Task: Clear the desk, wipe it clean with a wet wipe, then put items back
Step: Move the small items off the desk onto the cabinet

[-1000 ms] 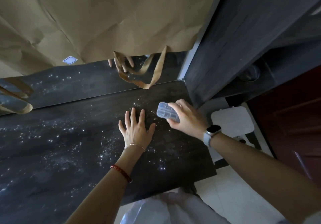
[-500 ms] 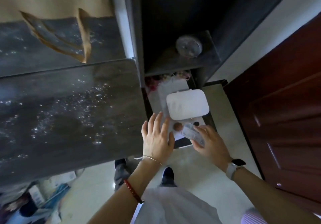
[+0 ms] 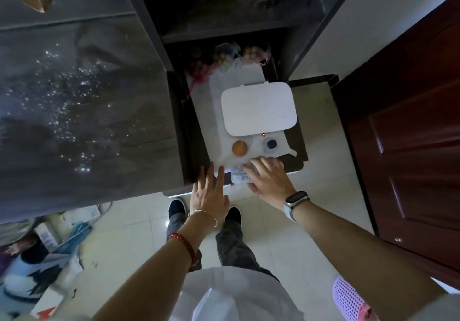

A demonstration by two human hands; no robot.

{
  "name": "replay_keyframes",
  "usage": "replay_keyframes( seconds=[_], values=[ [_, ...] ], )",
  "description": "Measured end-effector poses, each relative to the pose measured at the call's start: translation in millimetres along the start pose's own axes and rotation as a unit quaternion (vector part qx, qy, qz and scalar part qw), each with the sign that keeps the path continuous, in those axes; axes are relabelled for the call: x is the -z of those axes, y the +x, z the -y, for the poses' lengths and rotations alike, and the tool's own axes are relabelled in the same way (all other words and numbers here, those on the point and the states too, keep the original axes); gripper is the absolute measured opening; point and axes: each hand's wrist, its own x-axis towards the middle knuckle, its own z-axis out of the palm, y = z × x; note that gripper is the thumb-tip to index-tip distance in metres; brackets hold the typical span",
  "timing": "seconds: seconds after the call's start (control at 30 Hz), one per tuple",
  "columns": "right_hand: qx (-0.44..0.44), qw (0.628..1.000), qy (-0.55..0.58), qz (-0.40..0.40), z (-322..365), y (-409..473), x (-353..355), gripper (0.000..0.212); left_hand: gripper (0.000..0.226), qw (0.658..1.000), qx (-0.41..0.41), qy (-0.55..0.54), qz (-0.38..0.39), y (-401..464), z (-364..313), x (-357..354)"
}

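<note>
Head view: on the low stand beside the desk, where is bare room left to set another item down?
Bare white surface runs left of the white box, behind the orange disc. The front edge is crowded: clear case under the right hand, left hand beside it. Beads fill the back.

Seen from above, the dark counter (image 3: 74,96) fills nine to eleven o'clock, speckled with bright flecks. At centre a white sheet (image 3: 211,111) carries a white box (image 3: 258,109), an orange disc (image 3: 240,148) and a dark cap (image 3: 271,144). The right hand (image 3: 270,181) lies on a clear compartment case (image 3: 239,175) at the sheet's six o'clock edge, grip unclear. The left hand (image 3: 209,191), fingers straight, hovers just at the case's nine o'clock.
</note>
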Motion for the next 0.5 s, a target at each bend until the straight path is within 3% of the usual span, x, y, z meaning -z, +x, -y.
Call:
replay_keyframes(
  seconds=[0.1, 0.23, 0.4, 0.5],
  values=[
    [-0.002, 1.000, 0.005, 0.004, -2.6, 3.2, -11.3, 0.041, 0.077, 1.000, -0.002, 0.018, 0.024, 7.0, 0.7, -15.7],
    [-0.046, 0.998, 0.037, 0.003, 4.1, -8.3, -13.1, 0.055, 0.080, 0.999, 0.005, 0.035, 0.019, 7.9, -1.9, -23.3],
    [-0.055, 0.994, 0.009, 0.098, 14.8, -31.3, -18.4, 0.078, 0.082, 0.999, 0.006, 0.040, 0.017, 7.0, -2.8, -22.0],
    [-0.054, 0.992, -0.001, 0.111, 12.5, -31.8, -18.1, 0.078, 0.082, 0.999, 0.008, 0.043, 0.015, 6.8, -3.1, -22.0]
  ],
)
